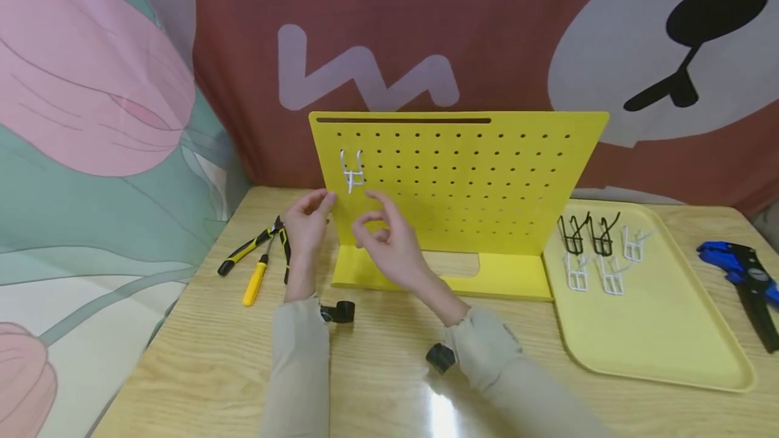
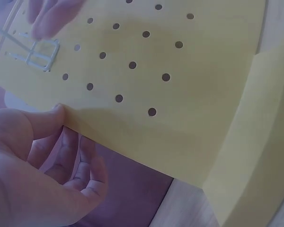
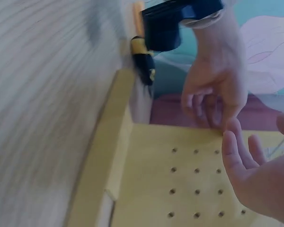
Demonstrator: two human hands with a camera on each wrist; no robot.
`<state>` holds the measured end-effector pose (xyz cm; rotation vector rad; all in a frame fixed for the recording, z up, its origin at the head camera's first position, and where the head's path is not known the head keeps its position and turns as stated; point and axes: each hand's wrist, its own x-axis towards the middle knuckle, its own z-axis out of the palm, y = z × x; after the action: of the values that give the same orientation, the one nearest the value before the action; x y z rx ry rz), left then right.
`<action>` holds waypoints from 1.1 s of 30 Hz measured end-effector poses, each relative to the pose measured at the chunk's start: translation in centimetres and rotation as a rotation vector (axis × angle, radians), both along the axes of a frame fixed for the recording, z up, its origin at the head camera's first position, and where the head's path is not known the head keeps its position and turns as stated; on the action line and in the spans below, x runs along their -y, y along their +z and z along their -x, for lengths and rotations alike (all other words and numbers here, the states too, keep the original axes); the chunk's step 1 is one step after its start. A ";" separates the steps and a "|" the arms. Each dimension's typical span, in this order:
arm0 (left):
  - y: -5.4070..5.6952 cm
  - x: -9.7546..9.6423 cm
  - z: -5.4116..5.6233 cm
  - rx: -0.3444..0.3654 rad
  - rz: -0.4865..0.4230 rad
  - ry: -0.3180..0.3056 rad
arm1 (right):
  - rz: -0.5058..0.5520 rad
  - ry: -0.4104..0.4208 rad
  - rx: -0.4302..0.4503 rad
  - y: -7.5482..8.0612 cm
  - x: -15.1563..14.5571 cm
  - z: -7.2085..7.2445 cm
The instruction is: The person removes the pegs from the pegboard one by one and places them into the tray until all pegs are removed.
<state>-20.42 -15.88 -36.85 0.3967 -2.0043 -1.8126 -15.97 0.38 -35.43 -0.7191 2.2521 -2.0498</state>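
Observation:
A yellow pegboard (image 1: 462,188) stands upright on its base. My left hand (image 1: 306,225) pinches the board's left edge, the thumb (image 2: 49,118) on the front face and the other fingers behind, as the left wrist view shows. A white wire hook (image 1: 353,173) hangs in the holes at the upper left of the board. Just below and right of that hook is my right hand (image 1: 394,245), its fingers (image 3: 233,153) loosely bent with nothing between them.
On the right, a yellow tray (image 1: 663,336) carries black hooks (image 1: 573,238) and white hooks (image 1: 613,282). Beyond it lies a blue-and-black tool (image 1: 751,276). Yellow-black pliers (image 1: 249,251) and a yellow-handled screwdriver (image 1: 255,282) lie left of the board. A patterned cloth (image 1: 426,5) hangs behind.

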 end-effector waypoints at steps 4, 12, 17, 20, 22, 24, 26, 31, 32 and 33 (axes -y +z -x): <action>0.0 0.2 0.1 -0.005 0.000 -0.008 | 0.052 -0.015 -0.018 1.1 1.5 0.5; 0.1 0.1 0.0 -0.010 0.005 -0.012 | 0.080 -0.018 0.008 2.2 2.5 0.9; 0.2 0.0 -0.1 0.012 0.003 -0.013 | 0.074 -0.044 0.015 2.4 2.5 1.2; 0.2 0.2 0.0 0.015 -0.001 -0.006 | 0.069 -0.058 0.012 2.5 2.5 1.5; 0.2 0.3 -0.1 0.015 -0.002 -0.004 | 0.074 -0.058 0.014 2.5 2.6 1.6; 0.2 0.4 -0.1 0.015 -0.005 -0.005 | 0.099 -0.064 0.022 2.5 2.6 1.7; 0.2 0.3 -0.1 0.008 -0.005 -0.004 | 0.136 -0.071 0.032 2.4 2.7 1.7; 0.3 0.0 -0.1 0.001 -0.015 -0.005 | 0.202 -0.085 0.047 2.3 2.6 1.6; 0.4 0.0 -0.1 0.007 -0.016 -0.005 | 0.204 -0.081 0.050 2.3 2.6 1.6; 0.4 0.0 -0.1 0.009 -0.021 -0.006 | 0.206 -0.075 0.054 2.3 2.5 1.6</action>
<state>-20.30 -15.84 -36.49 0.4061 -1.9957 -1.8394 -17.60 -2.15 -33.12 -0.5877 2.0923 -2.3307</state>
